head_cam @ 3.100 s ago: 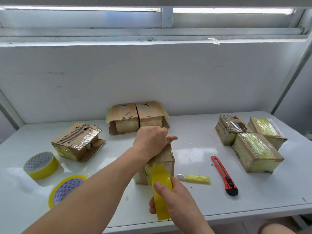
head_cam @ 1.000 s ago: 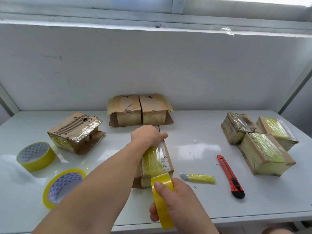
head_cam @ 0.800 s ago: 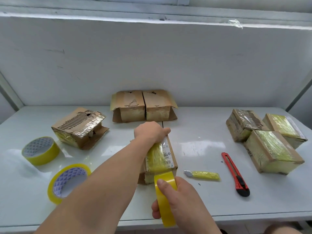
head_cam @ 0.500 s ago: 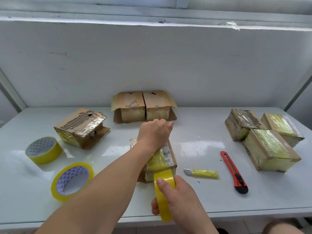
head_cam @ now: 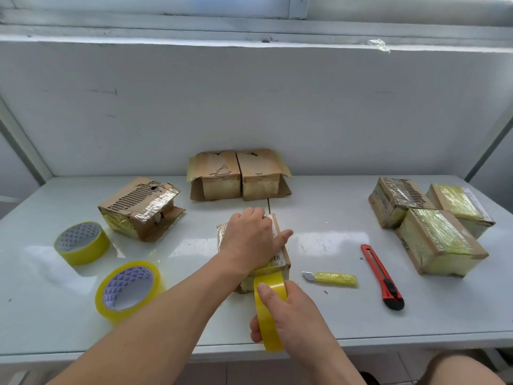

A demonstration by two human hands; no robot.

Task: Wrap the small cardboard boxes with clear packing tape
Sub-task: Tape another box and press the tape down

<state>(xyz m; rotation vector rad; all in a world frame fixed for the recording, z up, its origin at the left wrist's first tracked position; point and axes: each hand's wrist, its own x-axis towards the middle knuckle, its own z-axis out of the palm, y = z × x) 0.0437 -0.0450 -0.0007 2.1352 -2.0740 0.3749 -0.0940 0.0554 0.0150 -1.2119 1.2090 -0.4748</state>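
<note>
White desk: left hand pressing on cardboard box; right hand gripping yellow tape roll at the box's near end. Red utility knife to the right.

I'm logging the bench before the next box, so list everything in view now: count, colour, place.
box being taped: 1, brown cardboard, table centre, under the left hand
open-flap boxes: 2, brown, side by side at the back wall
torn box: 1, brown, partly taped, back left
wrapped boxes: 3, brown under yellowish tape, clustered at right
spare tape rolls: 2, yellow, on the table at left
tape roll in use: 1, yellow, front centre, in the right hand
utility knife: 1, red and black, right of centre
blade in yellow wrap: 1, between centre box and knife
table: 1, white
left hand: rests on the centre box
right hand: grips the roll
</note>
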